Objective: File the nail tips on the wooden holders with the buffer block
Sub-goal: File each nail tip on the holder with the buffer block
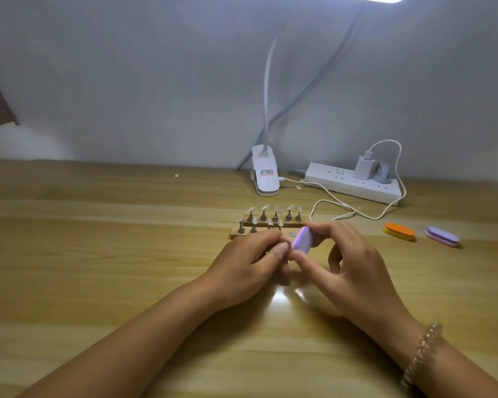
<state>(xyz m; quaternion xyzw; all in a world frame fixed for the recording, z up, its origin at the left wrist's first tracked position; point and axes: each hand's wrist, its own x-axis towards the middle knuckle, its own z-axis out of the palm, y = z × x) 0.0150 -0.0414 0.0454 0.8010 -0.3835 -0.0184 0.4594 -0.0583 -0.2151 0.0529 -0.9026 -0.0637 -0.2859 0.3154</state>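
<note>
**Markings.** The white clip lamp base [266,175], at the upper centre of the bench [98,254], carries a label with black print. The characters are too blurred to read. To its right, the power strip [354,182] shows a red indicator light near its right end. A white charger [364,166] is plugged into it, and a white cable [342,208] loops across the bench.

**Grip state.** My right grip [351,262] pinches the lilac buffer block [302,239] at frame centre, thumb on its lower end and fingers on its far side. The block is tilted. My left grip [247,259] has its fingers curled, with the tips pressed together against the block's lower end. Whatever lies between those tips is hidden, so I cannot tell whether they pinch a nail tip.

**Work items.** The two wooden holders sit just above my hands.
- The far holder [273,224] shows five metal stands bearing clear nail tips [263,208].
- The near holder [236,232] is visible only at its left end. The rest is covered by my hands.

**Partly seen.**
- The lamp's neck runs up the grey cloth backdrop [127,81] and blurs into it.
- An orange-and-yellow buffer [399,231] and a purple-and-pink buffer [442,237] lie at the right, near each other but apart.
- A bead bracelet [423,351] circles my right wrist at the lower right.
</note>
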